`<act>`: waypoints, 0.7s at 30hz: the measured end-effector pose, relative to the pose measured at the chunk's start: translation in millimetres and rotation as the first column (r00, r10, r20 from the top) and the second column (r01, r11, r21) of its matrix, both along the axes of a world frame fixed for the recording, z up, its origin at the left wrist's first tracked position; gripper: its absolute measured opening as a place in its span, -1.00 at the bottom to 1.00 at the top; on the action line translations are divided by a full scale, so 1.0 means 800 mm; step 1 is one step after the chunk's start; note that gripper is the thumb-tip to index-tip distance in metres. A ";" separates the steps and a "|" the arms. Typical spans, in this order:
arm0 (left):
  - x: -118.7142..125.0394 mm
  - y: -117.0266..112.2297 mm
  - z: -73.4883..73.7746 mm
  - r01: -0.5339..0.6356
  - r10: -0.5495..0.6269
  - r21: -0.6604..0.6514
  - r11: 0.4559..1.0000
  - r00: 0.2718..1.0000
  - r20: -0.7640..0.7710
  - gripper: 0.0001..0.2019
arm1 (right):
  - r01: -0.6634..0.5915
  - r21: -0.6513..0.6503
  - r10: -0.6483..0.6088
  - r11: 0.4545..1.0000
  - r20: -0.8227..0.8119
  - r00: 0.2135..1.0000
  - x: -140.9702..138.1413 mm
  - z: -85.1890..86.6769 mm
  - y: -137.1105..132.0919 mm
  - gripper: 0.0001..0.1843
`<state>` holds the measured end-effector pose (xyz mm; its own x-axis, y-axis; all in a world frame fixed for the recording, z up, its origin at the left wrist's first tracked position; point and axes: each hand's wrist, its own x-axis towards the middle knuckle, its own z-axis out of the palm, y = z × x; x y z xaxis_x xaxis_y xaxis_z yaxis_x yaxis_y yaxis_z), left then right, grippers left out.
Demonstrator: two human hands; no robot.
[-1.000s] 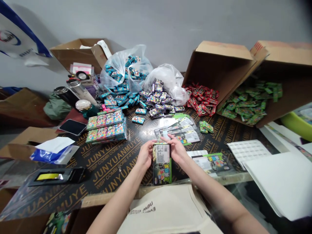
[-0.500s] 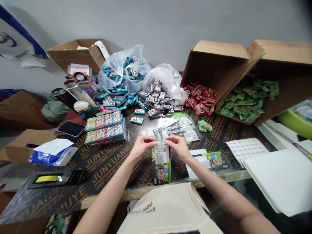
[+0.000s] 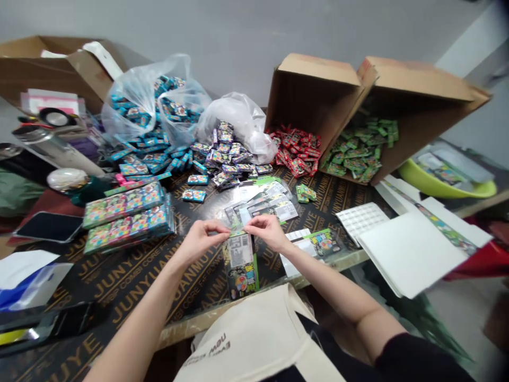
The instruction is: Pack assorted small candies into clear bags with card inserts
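Note:
A flat printed packaging bag (image 3: 242, 268), black and green with a barcode panel, lies upright in front of me on the dark table. My left hand (image 3: 204, 237) pinches its upper left edge between thumb and fingers. At the upper right edge, my right hand (image 3: 267, 231) is closed in a similar pinch. Just beyond the fingertips, more such bags (image 3: 274, 204) are fanned out in an overlapping pile. Two green candy packs (image 3: 305, 193) lie right of that pile, and blue packs (image 3: 194, 196) lie to its left.
Purple packs (image 3: 226, 154), red packs (image 3: 298, 151) and green packs (image 3: 358, 151) are heaped at the back, near a plastic bag (image 3: 167, 101) of blue ones. Stacked filled packages (image 3: 127, 212) and a phone (image 3: 47, 227) sit left. White sheets (image 3: 409, 252) overhang the right edge.
My view has turned to the right, so everything on the table appears further left. Both hands remain pinched at the bag's upper edge, with their fingertips close together.

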<state>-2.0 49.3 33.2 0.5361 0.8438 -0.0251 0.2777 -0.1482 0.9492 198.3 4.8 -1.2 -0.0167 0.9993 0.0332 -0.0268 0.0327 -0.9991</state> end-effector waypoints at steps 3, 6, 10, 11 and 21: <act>0.007 -0.007 0.000 0.023 0.002 0.262 0.965 0.995 -0.096 -0.86 | 0.008 0.106 -0.018 0.994 0.097 0.995 -0.002 -0.004 -0.008 -0.85; 0.014 -0.015 -0.004 0.090 -0.021 0.415 0.905 0.985 -0.169 -0.87 | -0.060 0.241 0.007 0.969 0.216 0.976 0.003 -0.009 -0.018 -0.85; 0.015 -0.019 -0.011 0.144 -0.036 0.459 0.877 0.971 -0.236 -0.81 | -0.089 0.278 -0.052 0.956 0.461 0.886 0.054 -0.024 -0.023 -0.62; 0.014 -0.019 -0.012 0.147 -0.036 0.462 0.875 0.970 -0.240 -0.80 | -0.046 0.266 -0.109 0.963 0.542 0.833 0.075 -0.030 -0.023 -0.61; 0.022 -0.024 -0.006 0.103 0.007 0.456 0.884 0.973 -0.233 -0.83 | 0.000 0.009 -0.008 1.000 0.899 0.439 0.180 -0.092 -0.034 -0.96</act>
<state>15.9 29.9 28.1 0.6029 0.7612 0.2388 0.4529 -0.5730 0.6830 342.6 -22.3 -74.7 -0.0375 0.9993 0.0088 0.8860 0.0373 -0.4621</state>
